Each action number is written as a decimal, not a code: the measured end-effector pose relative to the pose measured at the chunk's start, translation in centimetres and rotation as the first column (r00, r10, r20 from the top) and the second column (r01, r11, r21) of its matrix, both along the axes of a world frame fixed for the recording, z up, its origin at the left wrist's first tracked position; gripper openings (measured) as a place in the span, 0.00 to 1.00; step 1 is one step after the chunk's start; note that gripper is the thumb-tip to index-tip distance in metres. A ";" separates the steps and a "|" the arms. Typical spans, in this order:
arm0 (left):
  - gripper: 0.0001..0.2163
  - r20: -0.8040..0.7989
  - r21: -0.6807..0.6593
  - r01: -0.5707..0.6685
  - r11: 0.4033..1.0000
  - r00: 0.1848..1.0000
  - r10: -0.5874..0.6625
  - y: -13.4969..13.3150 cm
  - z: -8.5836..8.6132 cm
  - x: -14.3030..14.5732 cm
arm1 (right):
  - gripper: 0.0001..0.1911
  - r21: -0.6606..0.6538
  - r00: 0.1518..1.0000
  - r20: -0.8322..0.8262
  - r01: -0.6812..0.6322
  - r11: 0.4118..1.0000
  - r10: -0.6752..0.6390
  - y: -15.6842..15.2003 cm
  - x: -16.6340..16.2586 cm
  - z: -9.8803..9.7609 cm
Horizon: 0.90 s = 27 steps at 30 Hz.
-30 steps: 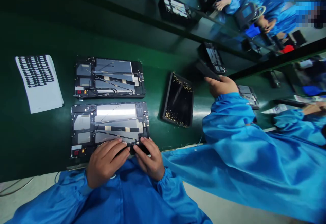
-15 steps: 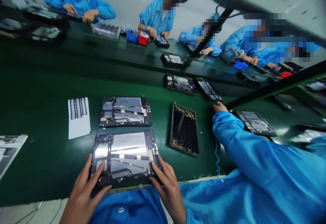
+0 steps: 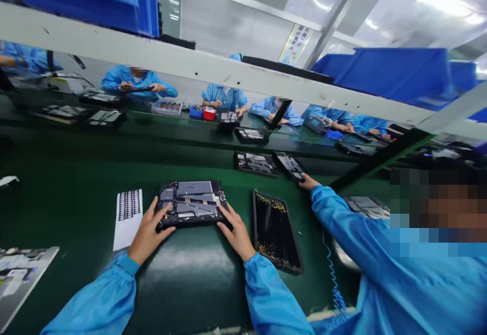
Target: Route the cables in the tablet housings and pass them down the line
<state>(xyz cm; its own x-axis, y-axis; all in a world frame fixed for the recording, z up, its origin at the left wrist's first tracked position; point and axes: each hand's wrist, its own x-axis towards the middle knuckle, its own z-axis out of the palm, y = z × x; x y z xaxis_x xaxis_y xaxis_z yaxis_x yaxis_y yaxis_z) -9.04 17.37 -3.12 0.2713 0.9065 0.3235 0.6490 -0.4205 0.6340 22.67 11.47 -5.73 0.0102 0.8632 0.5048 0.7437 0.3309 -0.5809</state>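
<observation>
An open-backed tablet (image 3: 195, 189), its flat batteries and ribbon cables showing, lies on the green table in front of me. My left hand (image 3: 149, 232) grips its left edge, fingers on the top face and thumb along the front side. On the opposite edge my right hand (image 3: 239, 234) holds it the same way. Whether another unit lies beneath it, I cannot tell. Just left of my left hand is a white sheet with rows of black stickers (image 3: 125, 229). To the right of my right hand sits a black tray (image 3: 274, 231) with small gold screws along its ends.
A co-worker's hand (image 3: 309, 181) at the right touches another open tablet (image 3: 291, 166). Beside that lies one more tablet unit (image 3: 255, 163). A white shelf beam (image 3: 213, 73) carrying blue bins (image 3: 395, 76) crosses overhead. A coiled blue cord (image 3: 333, 274) hangs at the right.
Both hands have moved forward with the tablet, away from the table's front edge. Two separate tablets showed before me earlier; now one shows there. My view has tilted up.
</observation>
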 end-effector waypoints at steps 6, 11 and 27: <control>0.33 0.059 -0.130 0.028 0.991 0.998 -0.020 -0.5 0.0 -0.9 | 0.29 -0.011 0.999 -0.040 -0.026 1.000 0.026 -0.3 0.6 -1.0; 0.31 0.078 -0.148 0.012 0.989 0.997 0.000 0.2 0.1 -1.0 | 0.24 0.027 0.999 -0.035 -0.019 0.999 0.020 -0.1 0.9 -1.3; 0.38 0.072 -0.114 0.044 0.993 0.997 -0.036 0.1 -0.3 -1.3 | 0.24 0.010 0.989 -0.150 0.002 1.000 0.000 0.1 0.1 -3.5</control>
<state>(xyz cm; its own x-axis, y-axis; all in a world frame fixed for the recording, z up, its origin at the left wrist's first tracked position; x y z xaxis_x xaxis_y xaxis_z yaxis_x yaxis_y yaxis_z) -10.29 17.47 -3.40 0.2883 0.9277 0.2372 0.5856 -0.3668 0.7229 22.74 11.57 -9.25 0.0869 0.8582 0.5059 0.6490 0.3365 -0.6823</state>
